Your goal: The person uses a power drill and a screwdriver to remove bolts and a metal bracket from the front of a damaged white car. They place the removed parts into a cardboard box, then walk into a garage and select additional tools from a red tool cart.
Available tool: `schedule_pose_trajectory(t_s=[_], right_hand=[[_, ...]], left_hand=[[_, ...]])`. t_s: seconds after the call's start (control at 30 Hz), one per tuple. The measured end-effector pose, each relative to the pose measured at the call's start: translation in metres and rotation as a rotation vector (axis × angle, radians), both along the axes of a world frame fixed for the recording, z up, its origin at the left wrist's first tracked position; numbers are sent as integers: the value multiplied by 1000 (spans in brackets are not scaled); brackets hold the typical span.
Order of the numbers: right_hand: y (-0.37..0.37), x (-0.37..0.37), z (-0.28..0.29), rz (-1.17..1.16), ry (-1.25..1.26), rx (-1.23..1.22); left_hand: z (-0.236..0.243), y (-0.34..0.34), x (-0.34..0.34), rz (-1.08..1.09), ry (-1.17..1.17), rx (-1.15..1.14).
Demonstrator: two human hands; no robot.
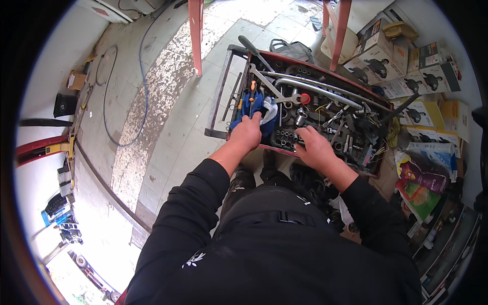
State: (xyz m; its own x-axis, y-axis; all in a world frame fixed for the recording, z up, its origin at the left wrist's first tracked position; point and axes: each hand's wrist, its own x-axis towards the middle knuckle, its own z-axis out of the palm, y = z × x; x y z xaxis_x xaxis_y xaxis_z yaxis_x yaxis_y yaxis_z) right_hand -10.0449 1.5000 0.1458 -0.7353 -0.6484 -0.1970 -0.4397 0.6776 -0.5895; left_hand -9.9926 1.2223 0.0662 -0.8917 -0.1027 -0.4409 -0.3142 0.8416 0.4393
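Note:
My left hand (246, 133) is closed at the left end of a red tool drawer, against a blue cloth (258, 104). What its fingers grip is hidden. An orange-handled screwdriver (252, 87) lies on the cloth, its shaft pointing toward that hand. My right hand (317, 148) is over the drawer's near edge, fingers curled down at a tray of sockets (285, 137); anything pinched in them is too small to make out. Just beyond it sits a chrome socket piece (301, 118). A large open-end wrench (268, 84) lies across the tools near a red round cap (305, 98).
A long chrome bar (320, 90) and a dark-handled lever (249, 46) lie along the drawer's far side. Red metal legs (195, 38) stand beyond. Cardboard boxes (378, 58) and plastic bags (422, 170) crowd the right. A hose (145, 81) loops over the floor.

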Motion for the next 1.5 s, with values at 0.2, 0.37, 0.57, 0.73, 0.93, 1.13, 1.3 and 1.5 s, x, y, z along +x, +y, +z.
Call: schedule_pose_trajectory(t_s=[0.2, 0.37, 0.57, 0.73, 0.93, 1.13, 1.3, 1.5], right_hand=[[-46, -52, -7, -113, 103, -204], [-108, -80, -27, 236, 278, -103], [-186, -57, -64, 443, 159, 38], [-181, -53, -62, 609, 290, 188], [-183, -71, -64, 696, 448, 234], [-151, -89, -74, 789, 556, 242], [-133, -98, -83, 819, 623, 208], [-138, -101, -76, 891, 717, 157]], left_hand=[[42, -30, 50, 114, 261, 203], [94, -56, 131, 344, 294, 430], [119, -61, 183, 529, 367, 550], [108, -62, 201, 676, 379, 599], [100, -56, 203, 677, 331, 606], [97, -49, 206, 710, 358, 669], [91, -48, 210, 769, 398, 718], [98, -49, 207, 718, 333, 638]])
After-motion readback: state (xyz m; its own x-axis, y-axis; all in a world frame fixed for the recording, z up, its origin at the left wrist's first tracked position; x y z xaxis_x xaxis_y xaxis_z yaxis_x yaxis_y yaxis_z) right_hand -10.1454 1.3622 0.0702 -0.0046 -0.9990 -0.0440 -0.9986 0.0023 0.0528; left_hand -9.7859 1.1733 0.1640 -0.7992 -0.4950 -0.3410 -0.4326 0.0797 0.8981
